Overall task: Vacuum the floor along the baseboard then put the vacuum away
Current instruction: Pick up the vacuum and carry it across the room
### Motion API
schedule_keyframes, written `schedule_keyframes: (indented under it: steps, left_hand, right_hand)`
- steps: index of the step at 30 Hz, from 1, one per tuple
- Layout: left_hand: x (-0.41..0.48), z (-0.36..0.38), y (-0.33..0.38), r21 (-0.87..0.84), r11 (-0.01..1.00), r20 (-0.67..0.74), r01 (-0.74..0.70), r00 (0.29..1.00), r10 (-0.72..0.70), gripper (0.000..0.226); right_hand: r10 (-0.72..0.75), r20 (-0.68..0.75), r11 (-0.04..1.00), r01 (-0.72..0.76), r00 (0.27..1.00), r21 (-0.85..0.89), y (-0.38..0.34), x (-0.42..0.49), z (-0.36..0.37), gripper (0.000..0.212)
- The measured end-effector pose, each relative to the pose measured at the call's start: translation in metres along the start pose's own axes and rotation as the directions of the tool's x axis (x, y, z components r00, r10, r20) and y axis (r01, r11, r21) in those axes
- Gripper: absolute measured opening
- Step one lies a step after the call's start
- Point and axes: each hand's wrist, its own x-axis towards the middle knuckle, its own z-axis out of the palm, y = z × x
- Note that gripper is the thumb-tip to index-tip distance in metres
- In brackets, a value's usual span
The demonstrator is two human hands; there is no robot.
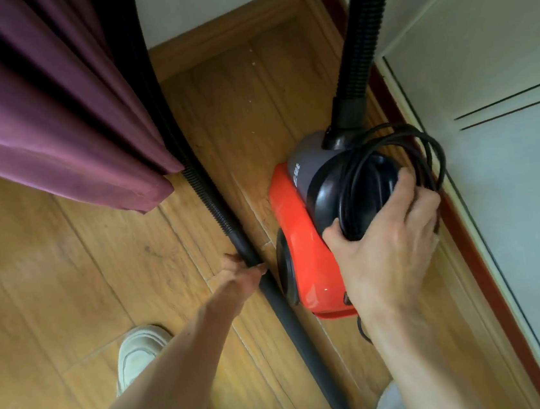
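A red and grey canister vacuum point(302, 234) stands on the wooden floor in a corner, near the wooden baseboard point(228, 27). My right hand point(387, 244) grips a coil of black power cord point(392, 170) against the vacuum's black top. A ribbed black hose point(363, 35) rises from the vacuum's front out of the top of the view. My left hand point(239, 271) holds the dark wand tube point(296, 329), which slants across the floor to the left of the vacuum. The wand's ribbed upper hose runs up behind the curtain.
A purple curtain point(42, 105) hangs at the left, its hem just above the floor. A pale cabinet point(509, 160) with a red-brown base strip lines the right side. My white shoe point(141, 353) stands at the lower left. Small crumbs dot the floor near the baseboard.
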Motion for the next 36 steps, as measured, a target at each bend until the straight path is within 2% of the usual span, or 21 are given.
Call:
schedule_keyframes:
  steps: [2, 6, 13, 17, 20, 23, 28, 32, 36]
  left_hand:
    - [0.001, 0.003, 0.001, 0.02, 0.999, 0.005, -0.033, 0.999, 0.033, 0.056]
    - [0.01, 0.013, -0.003, -0.047, 0.996, -0.034, -0.075, 0.997, 0.074, 0.038]
    - [-0.014, 0.004, -0.016, -0.215, 0.973, -0.001, -0.079, 0.997, 0.081, 0.033]
    - [-0.045, -0.007, -0.018, -0.262, 0.963, 0.01, -0.057, 0.998, 0.062, 0.033]
    - [-0.065, -0.015, -0.018, -0.299, 0.952, 0.024, -0.061, 0.997, 0.072, 0.033]
    - [-0.087, -0.021, -0.017, -0.341, 0.936, 0.041, -0.081, 0.994, 0.102, 0.037]
    - [-0.124, -0.022, -0.025, -0.391, 0.912, 0.009, -0.123, 0.991, 0.137, 0.043]
    - [-0.157, -0.013, -0.034, -0.495, 0.849, -0.054, -0.185, 0.982, 0.183, 0.034]
    - [-0.192, 0.003, -0.037, -0.579, 0.773, -0.195, -0.257, 0.965, 0.175, 0.032]
  right_hand:
    - [-0.02, 0.086, 0.997, 0.013, 0.996, 0.079, 0.005, 0.008, 0.0, 0.097]
    - [-0.059, 0.135, 0.986, 0.036, 0.989, 0.165, 0.013, 0.017, 0.0, 0.09]
    - [0.052, 0.251, 0.909, -0.15, 0.967, 0.388, 0.012, 0.022, -0.008, 0.071]
    - [0.095, 0.327, 0.862, -0.242, 0.94, 0.445, 0.013, 0.028, -0.013, 0.056]
    - [0.088, 0.433, 0.797, -0.325, 0.897, 0.51, 0.017, 0.034, -0.017, 0.036]
    - [0.044, 0.54, 0.729, -0.397, 0.841, 0.558, 0.021, 0.039, -0.024, 0.027]
    - [0.016, 0.704, 0.588, -0.576, 0.71, 0.568, 0.027, 0.045, -0.037, 0.008]
    - [-0.033, 0.711, 0.644, -0.529, 0.702, 0.553, 0.035, 0.04, -0.038, 0.008]
    - [-0.105, 0.69, 0.699, -0.44, 0.717, 0.563, 0.045, 0.023, -0.048, 0.008]
